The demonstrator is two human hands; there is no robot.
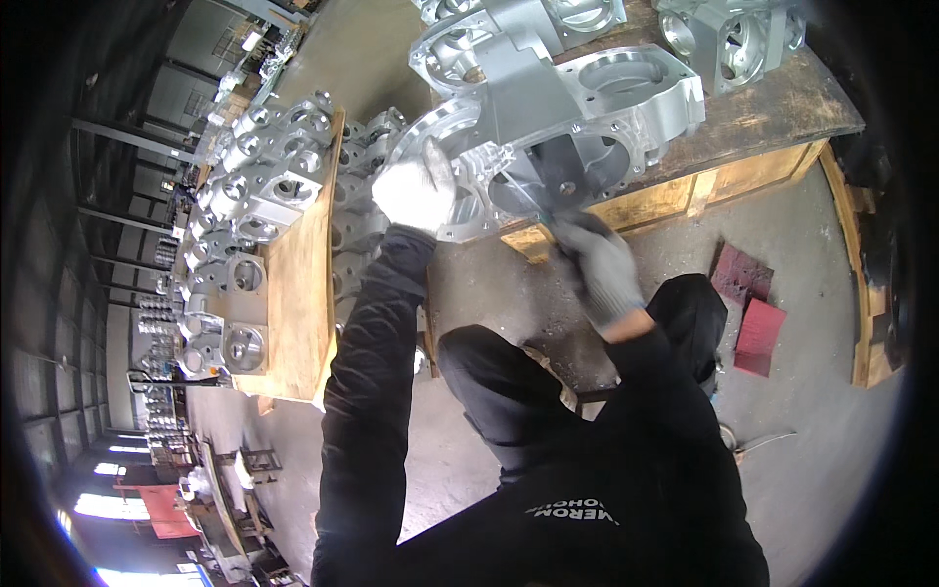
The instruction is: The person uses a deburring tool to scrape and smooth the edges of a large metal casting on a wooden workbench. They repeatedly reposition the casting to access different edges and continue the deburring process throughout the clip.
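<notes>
A large silver metal casting (533, 103) with several round bores rests at the edge of a wooden workbench. My left hand (416, 191), in a white glove, grips its left rim with the thumb on top; glare washes out the finger detail. Below the casting's lower bores, my right hand (595, 262), in a grey-white glove, is closed and smeared by motion. A thin rod-like tool (533, 199) runs from it toward the casting's lower openings. Its exact kind is too blurred to make out.
More castings (734, 39) stand on the worn bench top (782, 98). At left, a wooden board (301, 284) stands beside rows of similar castings (235, 196). Red sheets (759, 338) lie on the concrete floor right of my knees.
</notes>
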